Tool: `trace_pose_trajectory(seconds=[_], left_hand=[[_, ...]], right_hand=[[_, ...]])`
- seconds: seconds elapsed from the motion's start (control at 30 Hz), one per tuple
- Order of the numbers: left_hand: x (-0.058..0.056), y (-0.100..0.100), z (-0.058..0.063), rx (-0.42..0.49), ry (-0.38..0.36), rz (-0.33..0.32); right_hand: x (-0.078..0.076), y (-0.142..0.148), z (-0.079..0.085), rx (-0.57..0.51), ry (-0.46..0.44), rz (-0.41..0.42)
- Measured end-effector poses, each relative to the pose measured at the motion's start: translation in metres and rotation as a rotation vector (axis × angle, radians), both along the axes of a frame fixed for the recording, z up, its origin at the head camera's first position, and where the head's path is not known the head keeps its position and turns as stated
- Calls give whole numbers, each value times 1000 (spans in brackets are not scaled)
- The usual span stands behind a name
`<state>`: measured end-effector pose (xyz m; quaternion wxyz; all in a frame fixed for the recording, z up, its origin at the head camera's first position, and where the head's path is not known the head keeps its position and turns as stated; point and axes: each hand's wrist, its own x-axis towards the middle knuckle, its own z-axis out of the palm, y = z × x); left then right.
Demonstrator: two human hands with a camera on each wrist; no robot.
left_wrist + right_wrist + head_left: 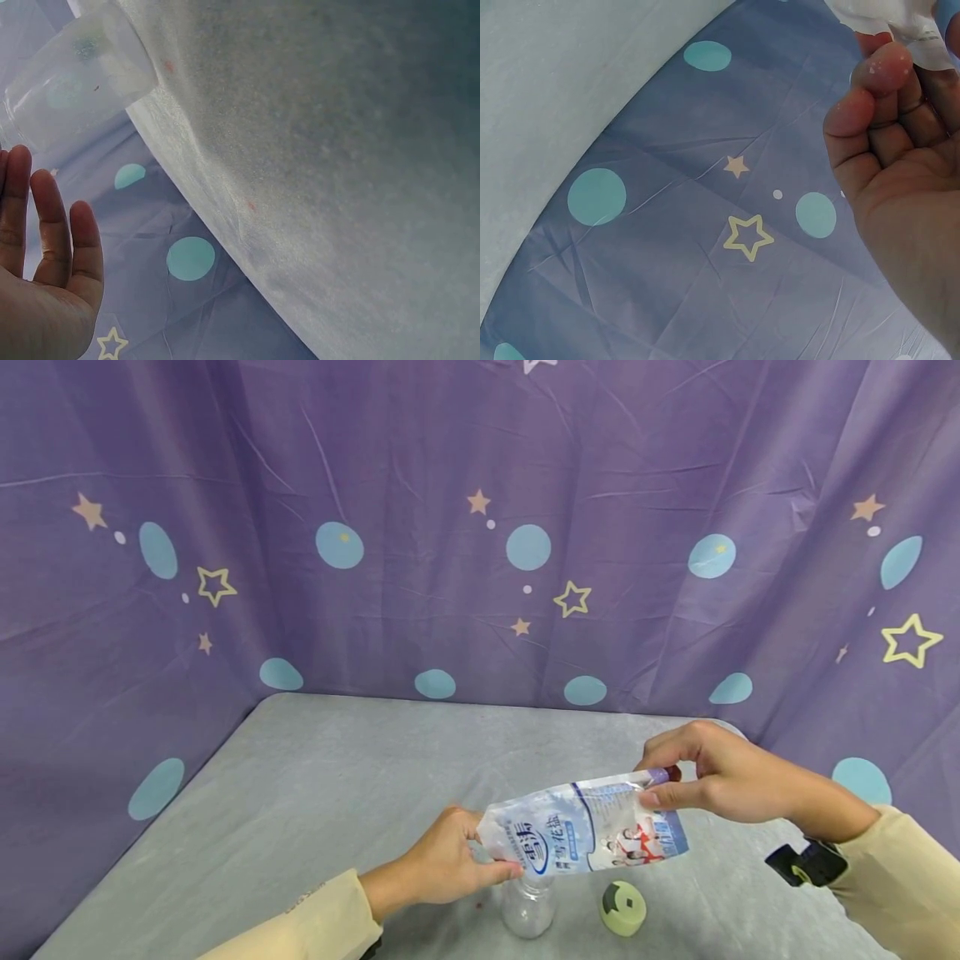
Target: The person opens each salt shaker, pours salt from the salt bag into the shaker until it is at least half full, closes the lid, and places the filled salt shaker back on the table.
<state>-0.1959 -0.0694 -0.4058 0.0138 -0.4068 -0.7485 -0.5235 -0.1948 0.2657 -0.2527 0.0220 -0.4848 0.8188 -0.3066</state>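
Note:
A printed blue-and-white salt bag (555, 835) slants over a clear jar (528, 912), its left end lower and overlapping the jar's mouth. My left hand (453, 860) pinches that lower end between thumb and fingers. At the raised end, my right hand (720, 781) grips the bag, thumb across its printed front. In the left wrist view the jar (82, 75) shows a few specks, beside the outstretched fingers of the left hand (45, 277). A white edge of the bag (889, 19) shows above the curled fingers of the right hand (900, 150).
To the jar's right, a pale green round lid (624, 910) with a dark patch rests on the grey-covered table (360, 760). Small reddish specks lie on the cloth near the jar. A purple curtain (420, 527) with stars and dots hangs behind the table.

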Motion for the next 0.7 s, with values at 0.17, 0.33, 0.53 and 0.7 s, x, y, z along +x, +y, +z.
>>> trace_pose_trajectory(seconds=[0.17,0.33,0.53,0.7], left_hand=[[0,0,0,5,8,-12],[0,0,0,2,6,-18],[0,-1,2,-27,-3,-11],[0,-2,4,-55,-42,-7]], right_hand=[[0,-2,1,8,5,-5],[0,-3,2,21,14,-8],[0,-4,4,33,18,-1],[-1,-6,5,28,32,12]])
